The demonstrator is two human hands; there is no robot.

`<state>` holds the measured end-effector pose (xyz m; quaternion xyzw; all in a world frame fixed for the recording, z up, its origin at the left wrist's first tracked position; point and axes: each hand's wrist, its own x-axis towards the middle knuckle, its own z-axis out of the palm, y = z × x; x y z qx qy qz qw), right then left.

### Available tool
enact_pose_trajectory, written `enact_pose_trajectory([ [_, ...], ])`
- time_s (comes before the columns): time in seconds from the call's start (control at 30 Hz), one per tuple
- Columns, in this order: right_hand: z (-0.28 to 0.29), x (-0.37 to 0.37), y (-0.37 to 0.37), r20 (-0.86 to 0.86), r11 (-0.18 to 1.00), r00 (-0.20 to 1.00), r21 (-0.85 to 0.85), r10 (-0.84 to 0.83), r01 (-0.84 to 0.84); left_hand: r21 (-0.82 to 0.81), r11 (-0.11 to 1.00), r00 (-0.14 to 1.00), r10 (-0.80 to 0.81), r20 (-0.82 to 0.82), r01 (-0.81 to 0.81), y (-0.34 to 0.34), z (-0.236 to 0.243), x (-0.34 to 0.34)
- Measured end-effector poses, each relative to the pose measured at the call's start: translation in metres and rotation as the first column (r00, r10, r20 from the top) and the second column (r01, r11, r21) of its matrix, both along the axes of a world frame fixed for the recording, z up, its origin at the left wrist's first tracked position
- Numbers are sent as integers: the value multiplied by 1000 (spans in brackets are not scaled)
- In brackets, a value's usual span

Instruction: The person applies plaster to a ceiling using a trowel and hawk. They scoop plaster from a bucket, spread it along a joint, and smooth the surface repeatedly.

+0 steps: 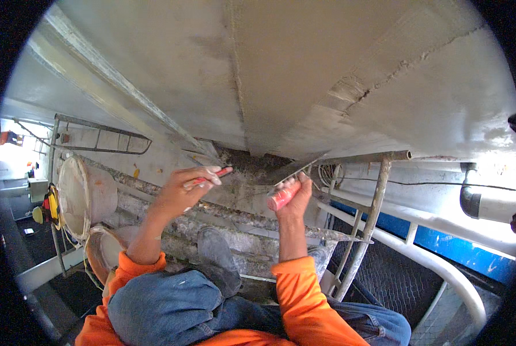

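Note:
My right hand [297, 196] is closed round the red handle of a flat trowel [304, 169], its thin blade seen nearly edge-on and slanting up toward the wall. Whether the blade touches the wall I cannot tell. To the left, my left hand [184, 189] grips a slim red-handled tool [225, 171] with a dark end; its exact kind is not clear. Pale smears mark the fingers. Both hands are held up before a large grey plastered surface [286, 75], which has a rough, cracked-looking seam at its upper right and a straight vertical joint near the middle.
Two smeared buckets [76, 196] stand at my left, near a metal ladder frame [105, 135]. Crusted planks [252, 228] lie under my grey boot [214, 254]. On the right are scaffold pipes [379, 219], a curved white railing [442, 262], wire mesh and a hanging cable.

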<state>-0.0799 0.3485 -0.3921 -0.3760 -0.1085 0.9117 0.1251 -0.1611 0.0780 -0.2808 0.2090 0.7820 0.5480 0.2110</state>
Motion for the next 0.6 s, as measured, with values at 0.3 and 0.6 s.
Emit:
enact_pose_trajectory([
  [0.3,-6,-73,-42,-70,893,983,-434,-167,121,-128,982,989,145,22,-141,-34,-5,30],
  [0.6,-40,-122,-32,-75,849,967,-499,-243,174,-240,947,958,253,134,-216,-66,-6,67],
])
